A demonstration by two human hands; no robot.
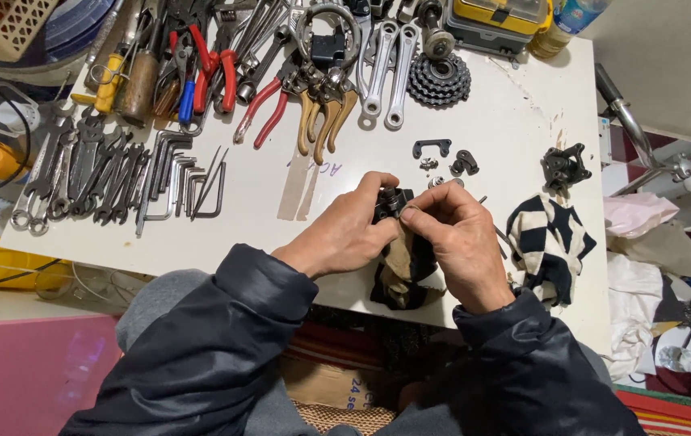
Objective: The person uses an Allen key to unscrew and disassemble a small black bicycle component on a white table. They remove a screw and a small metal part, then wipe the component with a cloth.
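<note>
— Brake part [391,202], small and black, that's what both hands are on. It sits near the front edge of the white table [515,121], about mid-width, pinched between the two hands.

— Which hand has it?

— The left hand [344,236] is closed round its left side, thumb over the top. The right hand [458,242] comes in from the other side, thumb and forefinger narrowed onto the top of the part. A dark and tan rag [402,270] hangs below, bunched between the palms and spilling over the front edge.

— How does the part lie?

— I'd say it stands upright, with a bolt end or nut poking out on top, right where the right fingertips meet. Both hands are touching it; neither is farther off.

— And around them?

— Just behind, a few small black bits and washers [442,161]. To the right, a black-and-white checked cloth [547,242], with another black brake piece [565,165] behind it. A row of hex keys [188,182] and spanners [79,173] lies toward the left edge, pliers [268,105] and a sprocket cluster [439,79] along the back.
</note>
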